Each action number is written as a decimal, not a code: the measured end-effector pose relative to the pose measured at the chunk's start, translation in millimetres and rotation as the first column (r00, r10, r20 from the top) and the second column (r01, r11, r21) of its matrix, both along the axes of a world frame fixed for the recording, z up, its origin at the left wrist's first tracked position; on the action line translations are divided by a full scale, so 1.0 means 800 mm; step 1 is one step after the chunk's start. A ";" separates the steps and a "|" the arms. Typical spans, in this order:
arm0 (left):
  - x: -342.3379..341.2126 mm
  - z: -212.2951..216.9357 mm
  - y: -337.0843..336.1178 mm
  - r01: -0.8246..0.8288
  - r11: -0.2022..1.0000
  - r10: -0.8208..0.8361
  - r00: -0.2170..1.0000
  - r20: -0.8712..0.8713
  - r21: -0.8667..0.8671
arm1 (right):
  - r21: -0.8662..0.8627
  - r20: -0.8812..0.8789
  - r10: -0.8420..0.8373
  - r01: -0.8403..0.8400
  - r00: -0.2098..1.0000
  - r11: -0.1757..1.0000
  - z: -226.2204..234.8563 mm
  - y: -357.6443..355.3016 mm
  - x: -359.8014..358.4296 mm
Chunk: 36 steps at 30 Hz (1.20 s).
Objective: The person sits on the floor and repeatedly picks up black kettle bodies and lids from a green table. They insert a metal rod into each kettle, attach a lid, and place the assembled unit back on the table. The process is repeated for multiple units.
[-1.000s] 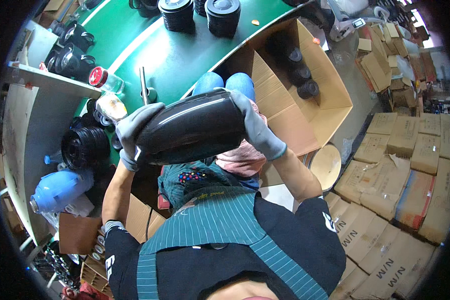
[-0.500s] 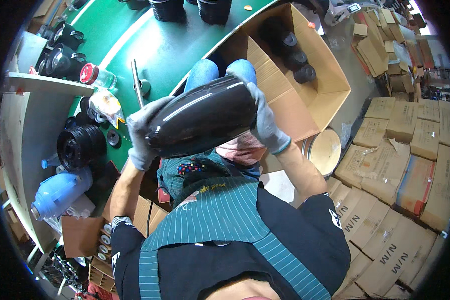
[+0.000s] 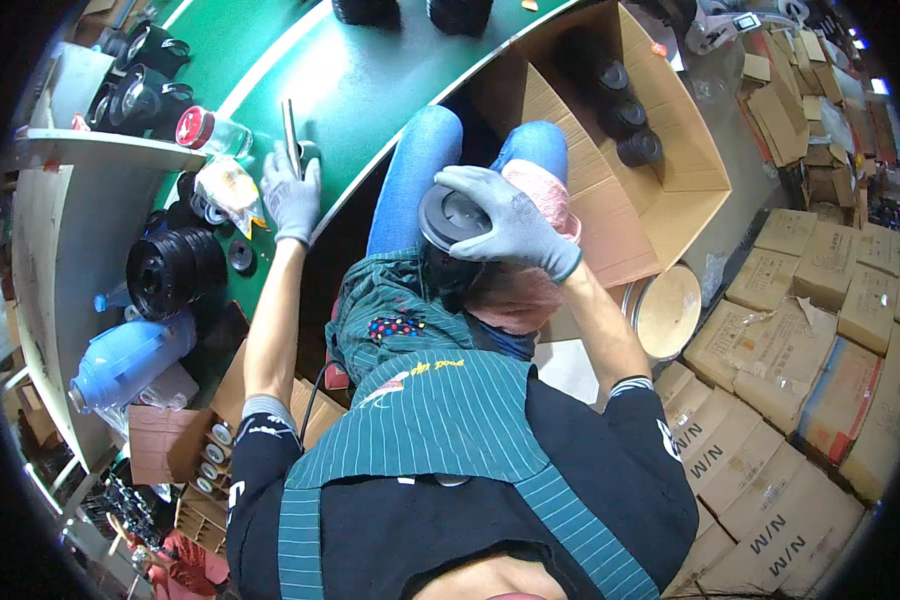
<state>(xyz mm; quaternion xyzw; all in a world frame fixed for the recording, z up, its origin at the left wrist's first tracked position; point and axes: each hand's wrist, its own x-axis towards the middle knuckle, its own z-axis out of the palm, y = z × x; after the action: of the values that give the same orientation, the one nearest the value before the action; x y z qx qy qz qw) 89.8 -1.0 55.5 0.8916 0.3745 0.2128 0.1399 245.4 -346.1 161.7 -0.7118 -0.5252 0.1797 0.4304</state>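
Observation:
A glossy black cylindrical container [image 3: 453,218] stands roughly upright in my lap, its round end facing up. My right hand [image 3: 510,215], in a grey glove, is wrapped over that end from the right side; the container's lower part is hidden against the apron. My left hand [image 3: 292,198], gloved alike, reaches to the green table's edge. Its fingers are apart around the lower part of a metal rod [image 3: 289,128], which lies by a small round dark piece [image 3: 310,151]. The hand covers the rod's near end.
Left on the green table [image 3: 370,85] are a red-lidded clear jar [image 3: 198,128], a plastic bag [image 3: 232,190], black discs [image 3: 165,275] and black jugs [image 3: 150,100]. An open carton [image 3: 695,190] holding black parts stands right of my knees. Stacked cartons [image 3: 770,330] line the right.
My left hand has let go of the black container and moved to the metal rod. The container has been turned from lying sideways to upright and lowered into my lap, my right hand on its top.

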 end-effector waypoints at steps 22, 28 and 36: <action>0.055 0.279 -0.268 0.821 0.568 -0.820 0.571 0.042 -0.062 | 0.232 -0.489 0.010 0.119 0.872 0.965 -0.086 0.058 0.078; 0.060 0.254 -0.234 0.763 0.632 -0.754 0.646 0.118 -0.135 | 0.219 -0.854 0.072 0.232 0.515 0.948 -0.075 0.018 0.062; 0.083 0.169 -0.129 0.738 0.312 -0.638 0.630 0.443 -0.599 | 0.433 -0.826 0.221 0.332 0.518 0.838 0.020 -0.044 -0.030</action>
<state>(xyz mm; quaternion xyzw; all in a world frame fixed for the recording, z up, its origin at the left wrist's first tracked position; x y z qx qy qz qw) 156.0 -104.3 190.3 0.8100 0.0000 0.0164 0.5862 221.1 -381.5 178.0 -0.3946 -0.2491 0.3339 0.8190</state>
